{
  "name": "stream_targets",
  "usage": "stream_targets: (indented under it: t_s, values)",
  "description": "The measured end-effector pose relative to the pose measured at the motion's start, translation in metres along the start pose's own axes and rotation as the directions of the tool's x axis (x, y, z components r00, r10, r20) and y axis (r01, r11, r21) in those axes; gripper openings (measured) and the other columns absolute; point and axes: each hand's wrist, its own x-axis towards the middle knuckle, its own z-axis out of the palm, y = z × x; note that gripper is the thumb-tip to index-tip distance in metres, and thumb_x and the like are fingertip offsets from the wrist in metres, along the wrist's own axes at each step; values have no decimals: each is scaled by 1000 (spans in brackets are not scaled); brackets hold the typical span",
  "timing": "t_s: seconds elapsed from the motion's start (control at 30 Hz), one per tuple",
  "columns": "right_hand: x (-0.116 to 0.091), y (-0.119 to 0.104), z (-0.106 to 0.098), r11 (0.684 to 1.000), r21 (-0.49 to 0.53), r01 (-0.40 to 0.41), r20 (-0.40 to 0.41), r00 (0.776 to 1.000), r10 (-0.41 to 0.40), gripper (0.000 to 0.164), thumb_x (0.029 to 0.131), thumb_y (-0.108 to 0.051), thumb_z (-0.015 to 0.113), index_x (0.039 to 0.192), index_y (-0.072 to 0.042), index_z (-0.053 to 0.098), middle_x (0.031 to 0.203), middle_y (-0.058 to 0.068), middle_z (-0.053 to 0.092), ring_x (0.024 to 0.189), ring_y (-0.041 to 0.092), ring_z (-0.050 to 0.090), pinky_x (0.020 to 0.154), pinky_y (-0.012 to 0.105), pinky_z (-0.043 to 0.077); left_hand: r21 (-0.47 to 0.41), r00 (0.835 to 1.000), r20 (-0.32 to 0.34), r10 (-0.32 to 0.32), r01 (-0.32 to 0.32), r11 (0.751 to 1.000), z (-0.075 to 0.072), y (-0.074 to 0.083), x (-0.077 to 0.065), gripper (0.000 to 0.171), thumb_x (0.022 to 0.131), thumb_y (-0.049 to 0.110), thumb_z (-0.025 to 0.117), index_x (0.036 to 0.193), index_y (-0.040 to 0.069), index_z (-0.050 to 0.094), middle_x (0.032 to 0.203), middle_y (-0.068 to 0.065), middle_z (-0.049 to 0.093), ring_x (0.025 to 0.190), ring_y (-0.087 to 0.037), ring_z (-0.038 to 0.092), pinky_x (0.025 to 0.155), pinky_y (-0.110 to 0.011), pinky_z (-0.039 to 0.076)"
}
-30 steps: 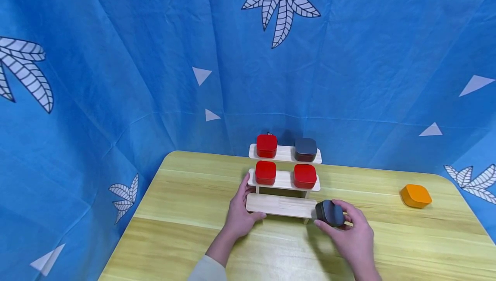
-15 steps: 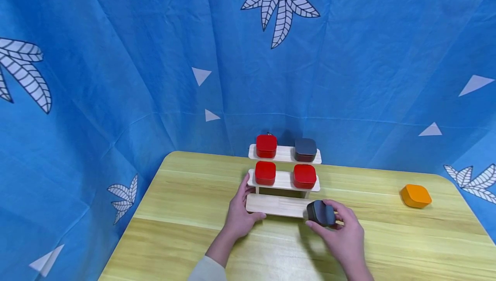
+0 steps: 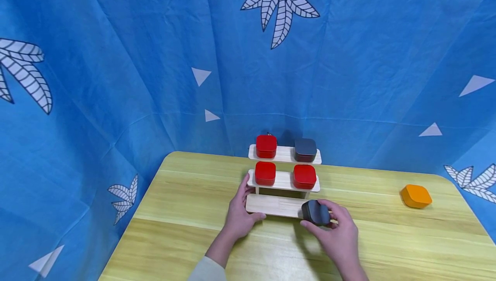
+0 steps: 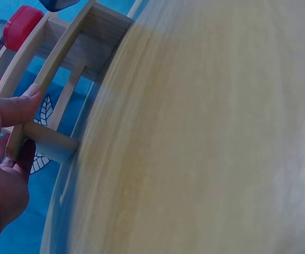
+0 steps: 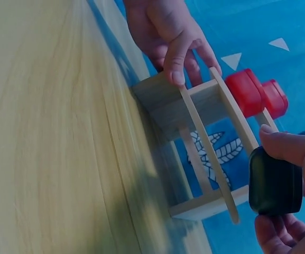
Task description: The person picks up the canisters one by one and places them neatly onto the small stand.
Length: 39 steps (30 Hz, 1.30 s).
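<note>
A three-tier wooden display stand [image 3: 271,204] stands at the back of the table. My left hand [image 3: 241,215] grips the left end of its lowest step, thumb along the front edge. Between thumb and fingers, my right hand [image 3: 339,233] holds a small dark rounded-square box [image 3: 315,213], slightly tilted at the right end of that step. In the right wrist view the dark box [image 5: 275,182] overlaps the stand's end. Two red boxes, left [image 3: 265,173] and right [image 3: 304,176], sit on the middle step. The top step bears a red box [image 3: 266,146] and a dark box [image 3: 305,150].
An orange box [image 3: 416,196] of similar shape lies at the table's far right. The yellowish wooden table [image 3: 174,212] has rounded back corners. Behind it hangs a blue cloth [image 3: 271,82] with white leaf and triangle prints.
My right hand has moved left with the dark box, from beyond the lowest step's right end to over that end. My left hand and the stand have stayed still.
</note>
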Motion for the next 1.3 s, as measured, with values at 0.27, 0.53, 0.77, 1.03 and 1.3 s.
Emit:
stream_targets:
  t_s: [0.27, 0.53, 0.77, 1.03, 1.3]
  values:
    - [0, -5, 8, 1000, 13, 0, -2, 1000, 0, 68, 54, -15, 101, 116, -15, 72, 109, 5, 63, 85, 23, 57, 65, 28, 56, 0, 1000, -2, -3, 3, 1000, 0, 0, 0, 126, 68, -11, 87, 158, 44, 17, 144, 2, 45, 131, -18, 45, 98, -26, 48]
    - [2, -7, 15, 999, 46, 27, -6, 1000, -26, 69, 53, -12, 101, 115, -15, 72, 110, 4, 64, 84, 21, 58, 66, 32, 58, -7, 1000, 0, 4, -4, 1000, -1, -1, -1, 126, 68, -10, 87, 158, 44, 17, 145, 3, 45, 132, -18, 45, 97, -26, 48]
    - [2, -13, 21, 999, 35, 30, 19, 999, -31, 70, 55, -15, 101, 118, -15, 72, 113, 4, 62, 85, 23, 58, 66, 37, 58, -2, 1000, 2, 7, -7, 1000, -1, 0, -1, 125, 69, -9, 87, 157, 45, 17, 145, 3, 45, 132, -17, 45, 97, -27, 48]
    - [1, -19, 29, 1000, 29, 12, 56, 998, -14, 69, 58, -19, 100, 121, -16, 71, 115, 6, 61, 89, 25, 56, 72, 36, 58, 19, 1000, -3, -2, 2, 1000, 0, -1, 0, 125, 69, -8, 87, 157, 47, 16, 146, 5, 44, 132, -16, 45, 99, -27, 47]
    - [0, -22, 40, 999, 44, 11, 62, 998, -14, 69, 58, -17, 100, 121, -18, 70, 114, 5, 60, 91, 25, 58, 75, 39, 58, 37, 1000, -9, -5, 5, 999, 0, -1, 1, 126, 70, -7, 87, 157, 48, 16, 146, 7, 44, 132, -15, 45, 100, -27, 46]
